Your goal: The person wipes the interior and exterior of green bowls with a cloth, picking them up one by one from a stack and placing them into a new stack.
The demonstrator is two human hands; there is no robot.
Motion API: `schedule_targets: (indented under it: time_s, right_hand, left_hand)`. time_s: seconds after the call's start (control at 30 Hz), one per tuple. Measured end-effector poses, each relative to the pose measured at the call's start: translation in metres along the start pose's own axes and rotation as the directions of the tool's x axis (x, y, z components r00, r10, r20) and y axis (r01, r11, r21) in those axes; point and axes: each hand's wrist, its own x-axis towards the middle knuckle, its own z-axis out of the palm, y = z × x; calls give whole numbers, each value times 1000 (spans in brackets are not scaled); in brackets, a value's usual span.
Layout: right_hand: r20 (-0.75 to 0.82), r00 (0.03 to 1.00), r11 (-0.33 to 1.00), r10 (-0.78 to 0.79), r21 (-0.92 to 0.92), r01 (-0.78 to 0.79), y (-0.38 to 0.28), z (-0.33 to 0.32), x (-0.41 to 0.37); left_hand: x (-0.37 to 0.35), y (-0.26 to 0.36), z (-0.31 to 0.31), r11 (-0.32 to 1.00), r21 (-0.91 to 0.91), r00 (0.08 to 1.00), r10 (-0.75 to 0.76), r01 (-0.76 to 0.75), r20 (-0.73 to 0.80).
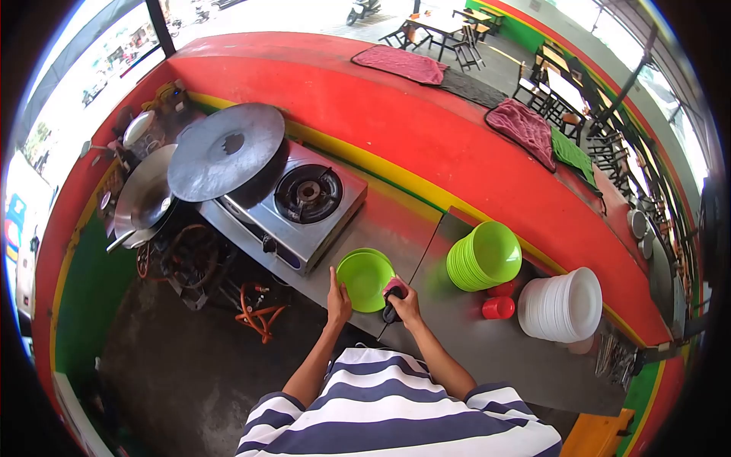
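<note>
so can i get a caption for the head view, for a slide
Left hand steadying a green bowl while the right hand holds a cloth at its rim

the lime-green plastic bowl (364, 279) is round, wide and shallow, its open side up and tipped toward the wearer. the left hand (339, 298) grips its left rim; whether its base touches the bench (324, 283) is hidden. the pink and black cloth (392, 293) is soft and bunched, pressed against the bowl's right rim in the right hand (406, 303), its dark part hanging below the fingers.
</note>
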Motion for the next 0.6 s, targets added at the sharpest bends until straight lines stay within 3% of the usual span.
schedule_targets:
  time_s: [0.1, 0.17, 0.2, 0.27, 0.3, 0.4, 0.47, 0.53, 0.6]
  right_hand:
    - [-70, 997, 999, -34, -42, 31, 11, 8, 3]
    - [-127, 986, 991, -109, -87, 98, 25, 11, 5]
    - [-132, 989, 996, -71, -56, 64, 28, 11, 3]
    - [-142, 990, 1000, 0, 8, 1, 31, 9, -1]
    - [-167, 986, 997, 22, 72, -10, 33, 7, -5]
    - [-270, 957, 955, 107, 297, -23, 29, -3, -6]
    - [-341, 910, 873, 236, 486, -45, 24, -16, -15]
    - [-361, 901, 764, 241, 643, 53, 21, -39, -18]
    - [-351, 906, 646, 236, 753, 124, 16, -65, -27]
  left_hand:
    - [7, -6, 0, 999, 27, 997, -49, 48, 52]
    - [10, -4, -2, 988, 1, 982, -157, 158, 106]
    - [12, -2, -3, 977, -8, 969, -209, 212, 133]
    - [13, -24, 6, 992, 91, 995, -88, 84, 44]
    - [11, -33, 10, 990, 139, 1000, -18, 17, 8]
    - [16, -32, 12, 982, 129, 990, -133, 137, -39]
    - [24, -11, 16, 978, 210, 999, -10, 20, -50]
    - [32, 17, 28, 963, 238, 991, 130, -123, -14]
    - [44, 56, 45, 995, -84, 970, 68, -49, 233]
